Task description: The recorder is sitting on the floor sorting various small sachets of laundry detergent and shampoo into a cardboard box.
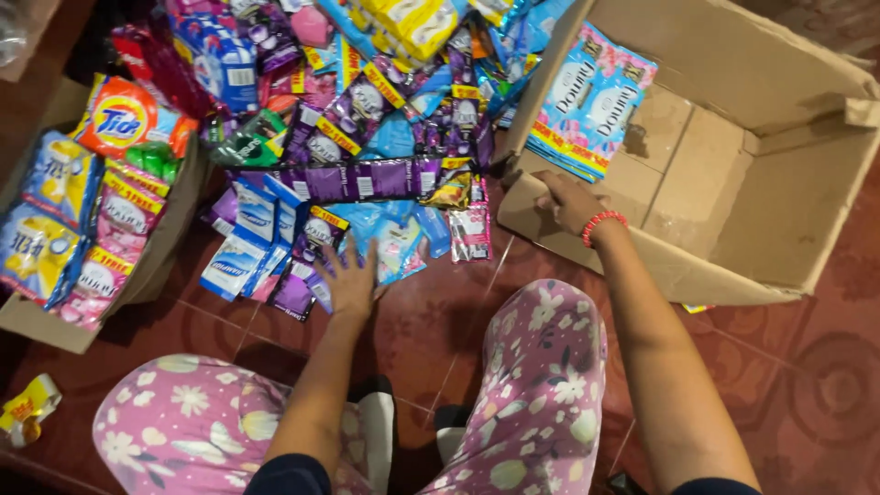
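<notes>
left hand [351, 280] flat on sachets [316, 266]

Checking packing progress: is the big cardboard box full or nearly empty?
Nearly empty: the cardboard box shows bare bottom, holding only blue sachet packs against its far wall.

Your left hand [351, 280] lies flat on blue and purple sachets [302, 247] at 9 o'clock of centre; a purple sachet strip [367, 179] runs across above it. Light-blue and pink sachet sheets [591, 101] lean inside the cardboard box [788, 229] at 1 o'clock. At 9–10 o'clock, a second carton [156, 257] holds an orange pouch [124, 119] plus yellow-blue and pink packs [69, 238].
</notes>
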